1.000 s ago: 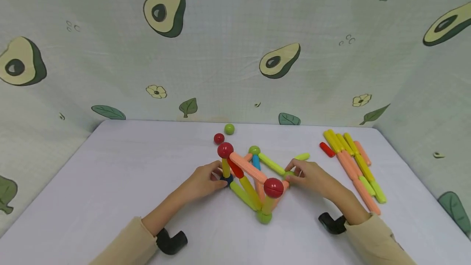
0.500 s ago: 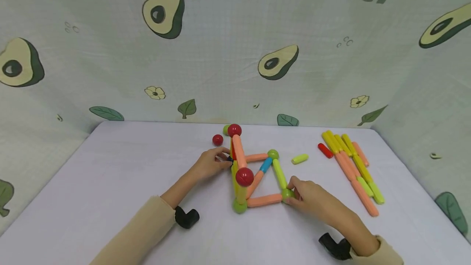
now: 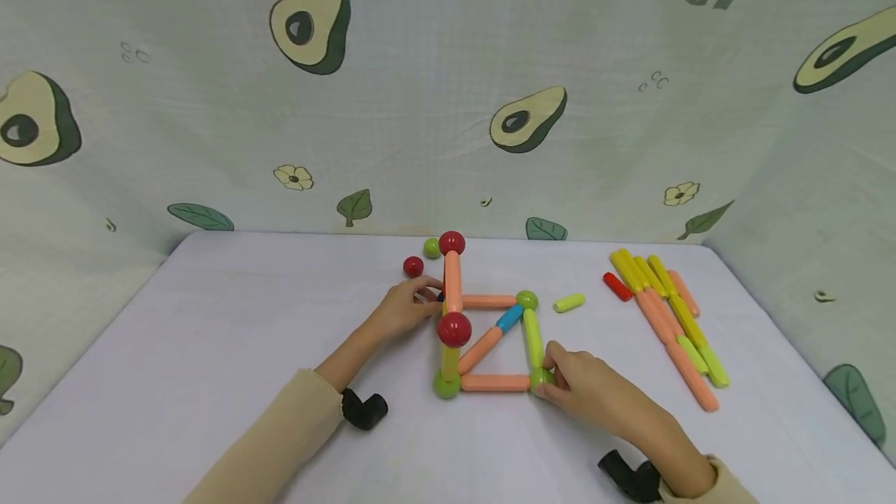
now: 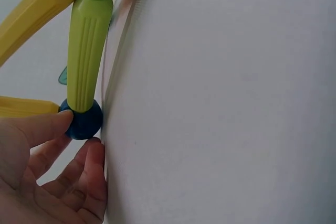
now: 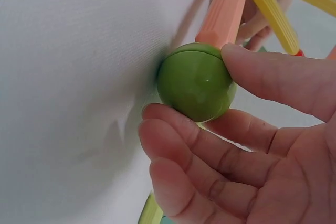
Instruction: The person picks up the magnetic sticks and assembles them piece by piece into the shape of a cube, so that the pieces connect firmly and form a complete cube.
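Note:
A frame of rods and balls stands on the table, with a flat square base and one upright side. My left hand (image 3: 406, 309) pinches the dark blue ball (image 4: 84, 121) at its far left corner, where a lime rod (image 4: 86, 56) joins. At the near right corner my right hand (image 3: 602, 391) grips a green ball (image 5: 197, 83) between thumb and fingers; a salmon rod (image 5: 223, 11) meets that ball. Two red balls (image 3: 454, 329) top the upright side, joined by a salmon rod (image 3: 453, 281). A blue and salmon diagonal (image 3: 490, 341) crosses the base.
Several yellow, salmon and lime rods (image 3: 658, 313) lie in rows at the right, beside a short red rod (image 3: 617, 286). A short lime rod (image 3: 569, 302) lies right of the frame. Behind it are a loose red ball (image 3: 413, 267) and a green ball (image 3: 432, 248).
The frame has turned so its upright side runs front to back at the left. My right hand has come nearer with its corner; my left hand has moved slightly away and right.

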`<act>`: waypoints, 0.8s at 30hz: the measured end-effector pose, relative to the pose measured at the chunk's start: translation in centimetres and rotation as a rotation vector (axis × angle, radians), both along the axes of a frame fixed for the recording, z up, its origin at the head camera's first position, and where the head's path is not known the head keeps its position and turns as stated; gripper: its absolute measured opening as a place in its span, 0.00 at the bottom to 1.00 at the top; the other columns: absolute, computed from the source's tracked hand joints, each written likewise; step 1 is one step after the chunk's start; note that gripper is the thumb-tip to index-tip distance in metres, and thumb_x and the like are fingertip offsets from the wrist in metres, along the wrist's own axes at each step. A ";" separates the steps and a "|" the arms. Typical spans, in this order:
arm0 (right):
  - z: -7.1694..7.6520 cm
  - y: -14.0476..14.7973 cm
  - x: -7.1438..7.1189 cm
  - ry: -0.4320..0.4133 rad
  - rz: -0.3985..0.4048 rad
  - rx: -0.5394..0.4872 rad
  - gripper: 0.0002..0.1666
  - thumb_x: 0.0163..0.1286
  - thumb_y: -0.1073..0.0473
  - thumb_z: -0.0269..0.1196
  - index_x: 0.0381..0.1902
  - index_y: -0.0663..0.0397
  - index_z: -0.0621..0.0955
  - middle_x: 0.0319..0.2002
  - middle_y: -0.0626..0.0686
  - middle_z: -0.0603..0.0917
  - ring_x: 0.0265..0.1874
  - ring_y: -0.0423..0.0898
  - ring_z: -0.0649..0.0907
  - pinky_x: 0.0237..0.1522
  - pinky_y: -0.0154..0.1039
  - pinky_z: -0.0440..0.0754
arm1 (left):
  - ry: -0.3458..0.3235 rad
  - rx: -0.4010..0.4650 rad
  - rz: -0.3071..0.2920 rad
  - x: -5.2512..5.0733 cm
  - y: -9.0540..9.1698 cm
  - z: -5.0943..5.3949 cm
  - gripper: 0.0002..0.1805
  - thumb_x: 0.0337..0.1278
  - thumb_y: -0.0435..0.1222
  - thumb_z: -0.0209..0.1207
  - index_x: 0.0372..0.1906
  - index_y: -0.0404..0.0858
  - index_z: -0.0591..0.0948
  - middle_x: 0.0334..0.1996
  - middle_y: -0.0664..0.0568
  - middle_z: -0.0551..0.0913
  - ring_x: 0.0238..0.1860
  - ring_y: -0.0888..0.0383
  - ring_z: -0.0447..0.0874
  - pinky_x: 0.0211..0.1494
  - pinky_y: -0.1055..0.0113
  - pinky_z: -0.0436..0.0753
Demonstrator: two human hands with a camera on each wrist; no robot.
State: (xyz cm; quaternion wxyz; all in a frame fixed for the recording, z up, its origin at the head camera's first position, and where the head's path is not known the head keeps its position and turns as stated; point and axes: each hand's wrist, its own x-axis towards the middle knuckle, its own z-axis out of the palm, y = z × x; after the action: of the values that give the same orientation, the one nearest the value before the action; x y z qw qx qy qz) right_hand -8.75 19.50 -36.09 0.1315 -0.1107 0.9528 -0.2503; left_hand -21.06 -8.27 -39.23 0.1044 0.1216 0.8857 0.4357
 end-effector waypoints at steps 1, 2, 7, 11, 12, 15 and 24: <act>0.0 0.0 0.0 -0.002 0.000 -0.002 0.13 0.73 0.59 0.70 0.43 0.55 0.76 0.23 0.46 0.72 0.22 0.41 0.70 0.25 0.32 0.65 | 0.001 -0.004 0.000 0.0 0.0 0.0 0.20 0.69 0.33 0.65 0.63 0.34 0.82 0.49 0.41 0.86 0.47 0.47 0.84 0.51 0.59 0.86; 0.0 0.0 -0.1 -0.005 -0.003 -0.002 0.13 0.73 0.59 0.71 0.43 0.55 0.76 0.24 0.46 0.72 0.22 0.41 0.70 0.25 0.32 0.65 | 0.000 -0.008 -0.002 0.0 -0.1 0.0 0.20 0.69 0.33 0.65 0.64 0.34 0.82 0.49 0.41 0.86 0.47 0.47 0.84 0.51 0.58 0.86; 0.0 0.0 -0.2 -0.009 -0.007 -0.016 0.13 0.73 0.59 0.71 0.44 0.56 0.77 0.25 0.46 0.74 0.23 0.41 0.71 0.26 0.32 0.67 | -0.034 0.005 0.004 0.5 -0.5 0.4 0.25 0.69 0.34 0.66 0.68 0.33 0.78 0.54 0.39 0.85 0.49 0.46 0.85 0.52 0.58 0.87; 0.3 0.3 -0.5 -0.020 -0.016 -0.041 0.14 0.72 0.58 0.71 0.47 0.58 0.80 0.28 0.46 0.78 0.26 0.42 0.74 0.28 0.33 0.72 | -0.009 0.050 0.035 1.9 -1.1 1.4 0.28 0.70 0.32 0.65 0.71 0.33 0.75 0.56 0.38 0.83 0.49 0.46 0.84 0.51 0.58 0.88; 0.4 0.5 -0.6 -0.019 -0.022 -0.039 0.14 0.72 0.58 0.71 0.48 0.59 0.81 0.30 0.46 0.79 0.27 0.42 0.75 0.29 0.34 0.74 | 0.022 0.063 0.045 2.3 -1.3 1.7 0.28 0.70 0.31 0.65 0.71 0.33 0.75 0.55 0.39 0.83 0.48 0.47 0.84 0.51 0.58 0.87; 1.0 1.5 -1.1 0.003 -0.051 -0.012 0.15 0.74 0.56 0.70 0.51 0.60 0.82 0.33 0.46 0.81 0.31 0.43 0.76 0.32 0.35 0.78 | 0.118 0.132 0.068 4.1 -1.8 3.1 0.24 0.72 0.29 0.63 0.69 0.33 0.76 0.50 0.41 0.82 0.46 0.49 0.83 0.49 0.61 0.85; 2.2 7.8 -2.8 0.119 -0.210 0.093 0.24 0.73 0.58 0.70 0.57 0.72 0.80 0.46 0.64 0.84 0.43 0.58 0.81 0.44 0.52 0.86 | 0.420 0.241 -0.051 9.4 -2.8 6.7 0.15 0.75 0.32 0.62 0.61 0.38 0.82 0.35 0.55 0.81 0.38 0.58 0.81 0.46 0.69 0.84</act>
State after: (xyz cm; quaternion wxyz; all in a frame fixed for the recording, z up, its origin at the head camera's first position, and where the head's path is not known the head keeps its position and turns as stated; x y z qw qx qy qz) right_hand -11.59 27.29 -33.90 0.0529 -0.0190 0.9758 -0.2113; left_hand -11.68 -11.04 -32.57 -0.0862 0.2434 0.8261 0.5008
